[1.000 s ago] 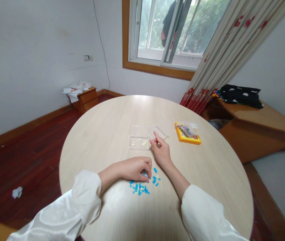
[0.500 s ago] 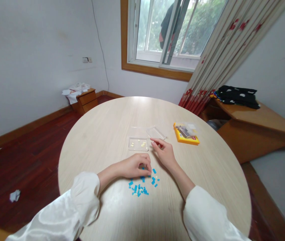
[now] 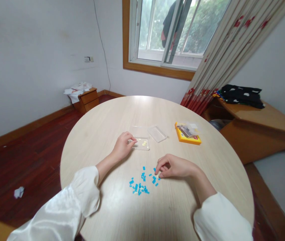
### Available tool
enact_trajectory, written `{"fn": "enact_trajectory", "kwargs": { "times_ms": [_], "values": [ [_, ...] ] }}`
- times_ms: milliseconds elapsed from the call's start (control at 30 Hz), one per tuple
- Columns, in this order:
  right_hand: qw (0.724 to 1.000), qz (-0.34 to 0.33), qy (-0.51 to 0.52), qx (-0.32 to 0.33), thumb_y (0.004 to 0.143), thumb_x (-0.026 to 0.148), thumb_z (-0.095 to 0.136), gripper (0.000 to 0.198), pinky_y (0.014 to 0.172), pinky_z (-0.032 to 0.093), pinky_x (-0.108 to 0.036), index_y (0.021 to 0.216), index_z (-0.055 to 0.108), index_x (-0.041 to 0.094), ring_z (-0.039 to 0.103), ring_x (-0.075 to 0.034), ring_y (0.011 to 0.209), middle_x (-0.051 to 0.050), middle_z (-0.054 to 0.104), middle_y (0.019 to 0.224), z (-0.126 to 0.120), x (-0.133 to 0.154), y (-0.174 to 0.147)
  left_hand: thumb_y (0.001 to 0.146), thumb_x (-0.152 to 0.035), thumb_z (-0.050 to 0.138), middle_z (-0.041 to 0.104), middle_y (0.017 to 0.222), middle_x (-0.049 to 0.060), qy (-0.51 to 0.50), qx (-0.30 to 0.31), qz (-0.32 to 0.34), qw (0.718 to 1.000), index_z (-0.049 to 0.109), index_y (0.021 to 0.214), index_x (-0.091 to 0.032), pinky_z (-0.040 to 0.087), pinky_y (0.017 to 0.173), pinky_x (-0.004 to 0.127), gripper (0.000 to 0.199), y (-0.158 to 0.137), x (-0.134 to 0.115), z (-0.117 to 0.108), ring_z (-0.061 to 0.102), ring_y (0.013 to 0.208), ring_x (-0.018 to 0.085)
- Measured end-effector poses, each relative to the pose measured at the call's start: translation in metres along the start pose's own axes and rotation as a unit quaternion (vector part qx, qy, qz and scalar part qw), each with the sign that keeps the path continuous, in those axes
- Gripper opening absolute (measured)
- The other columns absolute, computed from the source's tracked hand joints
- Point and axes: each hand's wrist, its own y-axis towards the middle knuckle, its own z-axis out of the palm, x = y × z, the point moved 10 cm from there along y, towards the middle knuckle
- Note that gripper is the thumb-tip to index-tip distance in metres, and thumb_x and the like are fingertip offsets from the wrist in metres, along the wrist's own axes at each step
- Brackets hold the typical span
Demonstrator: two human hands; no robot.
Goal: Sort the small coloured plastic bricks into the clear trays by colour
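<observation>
Head view | left hand (image 3: 124, 146) over left end of clear tray (image 3: 138, 146), grip: can't tell | right hand (image 3: 174, 166) at pale piece (image 3: 158, 174) beside blue pieces (image 3: 136, 187), grip: can't tell

No legible text. Only candidates: flat yellow rectangular box (image 3: 188, 140) has a small red printed patch (image 3: 195, 137) on its right end and a whitish label-like mark (image 3: 182, 135) on its left; both too small to read.
</observation>
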Motion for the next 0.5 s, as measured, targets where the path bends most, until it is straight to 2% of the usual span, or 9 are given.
{"fn": "enact_trajectory", "kwargs": {
  "times_ms": [133,267,367,500],
  "values": [
    [1.0,-0.003,-0.008,0.002,0.067,0.033,0.068,0.026,0.049,0.026,-0.022,0.082,0.074,0.013,0.034,-0.008,0.053,0.005,0.04,0.056,0.0004,-0.0005,-0.0003,0.076,-0.019,0.063,0.055,0.069,0.001,0.061,0.004,-0.017,0.998,0.056,0.06,-0.015,0.038,0.068,0.027,0.018,0.0006,0.0029,-0.0006,0.051,0.071,0.014],
    [1.0,-0.003,-0.01,0.013,0.067,0.028,0.067,0.023,0.049,0.026,-0.021,0.081,0.074,0.013,0.035,-0.008,0.052,0.005,0.039,0.056,0.0036,0.0014,-0.0001,0.077,-0.027,0.063,0.048,0.058,-0.002,0.103,0.001,-0.049,0.994,0.044,0.049,-0.016,0.031,0.059,0.025,0.035,0.0023,0.0045,-0.0052,0.044,0.059,0.012],
    [1.0,-0.004,-0.02,0.013,0.068,0.024,0.065,0.02,0.049,0.026,-0.021,0.081,0.074,0.014,0.035,-0.007,0.052,0.005,0.039,0.056,0.0047,0.0017,0.0013,0.078,-0.029,0.061,0.041,0.052,-0.004,0.116,-0.001,-0.055,0.992,0.034,0.045,-0.017,0.026,0.055,0.025,0.044,0.0035,0.0044,-0.0068,0.037,0.053,0.011],
    [0.999,-0.003,-0.03,0.012,0.067,0.023,0.066,0.019,0.049,0.026,-0.021,0.081,0.074,0.014,0.035,-0.007,0.052,0.005,0.039,0.057,0.0049,-0.0018,0.0031,0.077,-0.031,0.061,0.037,0.049,-0.004,0.115,0.005,-0.061,0.991,0.029,0.043,-0.018,0.023,0.054,0.025,0.048,0.0043,0.0052,-0.006,0.034,0.051,0.011]
  ]
}}
